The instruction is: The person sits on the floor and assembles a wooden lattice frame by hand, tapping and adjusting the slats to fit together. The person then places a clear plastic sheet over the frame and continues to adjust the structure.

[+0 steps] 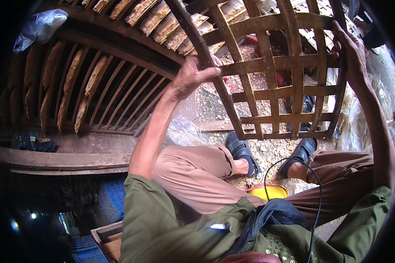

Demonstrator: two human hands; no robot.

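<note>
A woven lattice rack of flat brown strips in a dark frame hangs tilted in front of me, above my feet. My left hand is closed around its left frame bar, with the thumb lying over the bar. On the opposite side, my right hand grips the right frame bar near the upper corner, and some of its fingers are hidden behind the frame. No load lies on the lattice; crumb-strewn ground shows through its gaps.
On the left stand slatted wooden shelves, with pale, crumbly slabs on trays above. A plastic bag hangs at the upper left. Below are a yellow tub between my legs, a blue crate and plastic sheeting at right.
</note>
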